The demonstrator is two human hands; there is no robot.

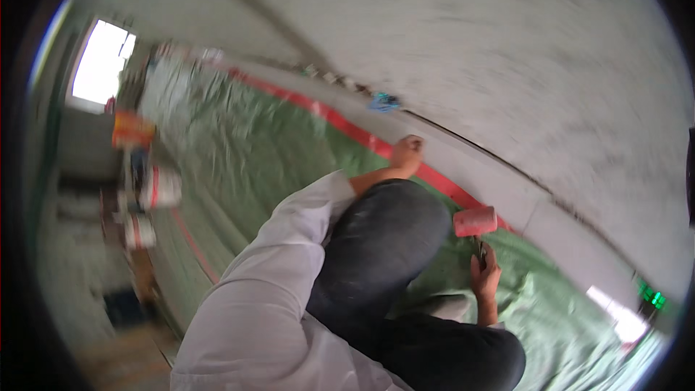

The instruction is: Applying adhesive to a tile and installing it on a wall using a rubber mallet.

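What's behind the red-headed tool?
Around the red-headed tool, held in the right hand, green sheeting and a red strip show beyond it. The patch directly behind its head is covered, so can't tell what's there.

Looks like an indoor renovation site, judging by the bare grey wall [550,58] at right. Has green sheeting [253,152] edged with a red strip [353,130], and a reddish roller [476,221] near.

Mallet [476,221] | pinkish-red cylindrical head | held | right of view centre
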